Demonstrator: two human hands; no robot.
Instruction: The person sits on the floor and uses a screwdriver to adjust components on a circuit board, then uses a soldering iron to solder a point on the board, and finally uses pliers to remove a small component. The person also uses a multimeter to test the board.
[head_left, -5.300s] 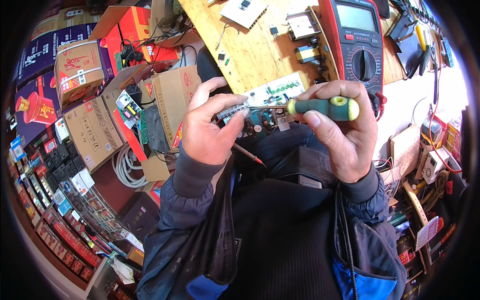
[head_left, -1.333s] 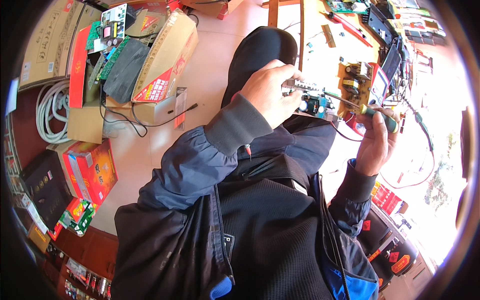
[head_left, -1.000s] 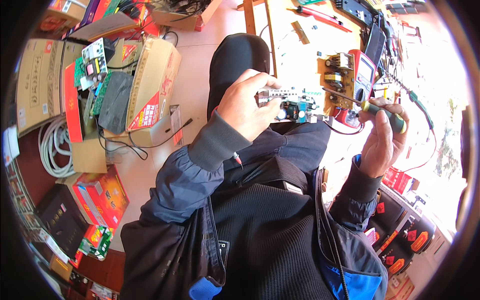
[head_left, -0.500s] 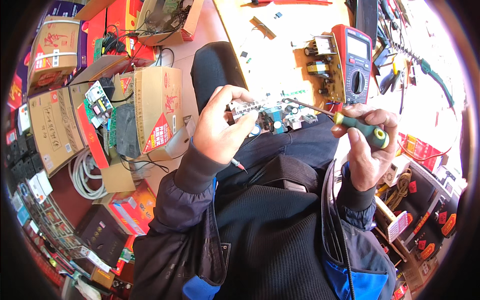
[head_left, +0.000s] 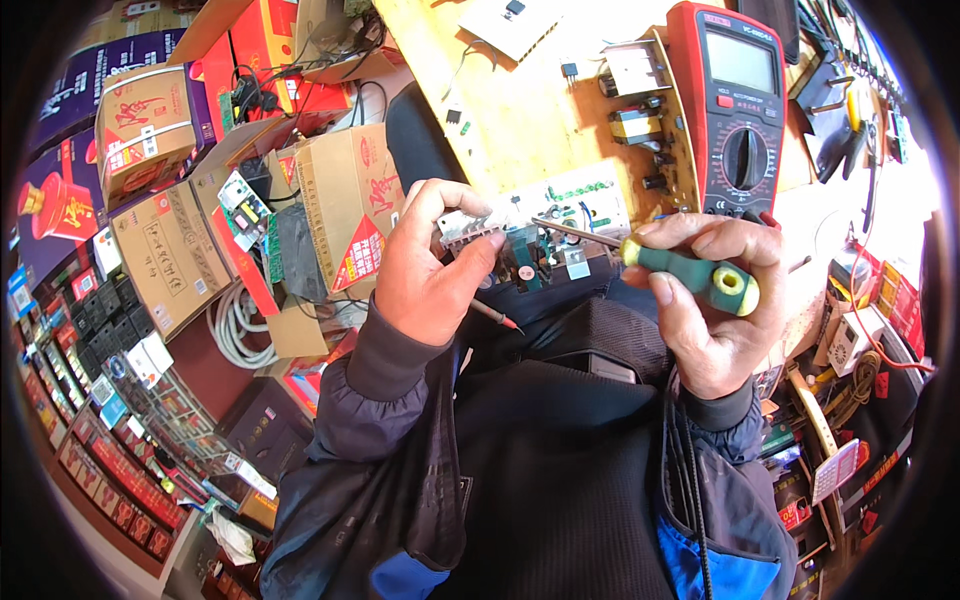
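Observation:
My left hand (head_left: 428, 268) pinches the left end of a circuit board (head_left: 528, 250) between thumb and fingers, by a metal part with a row of terminals. The board carries capacitors and heat sinks and is over my lap at the table's near edge. My right hand (head_left: 722, 305) is closed around the green and yellow handle of a screwdriver (head_left: 690, 278). Its thin shaft points left across the board, and the tip is over the components; I cannot tell whether it touches. A pointed test probe (head_left: 497, 316) is below my left hand.
On the wooden table (head_left: 530, 120) stand a red multimeter (head_left: 745, 155) and a second circuit board (head_left: 637, 125) with large parts. Small loose components lie nearby. Pliers (head_left: 848, 135) are at the far right. Cardboard boxes (head_left: 165, 240) and a coiled grey cable (head_left: 238, 328) fill the left side.
The view has shifted, so the table and multimeter appear larger. The screwdriver has moved slightly left and its shaft lies flatter over the board. Both hands keep their holds.

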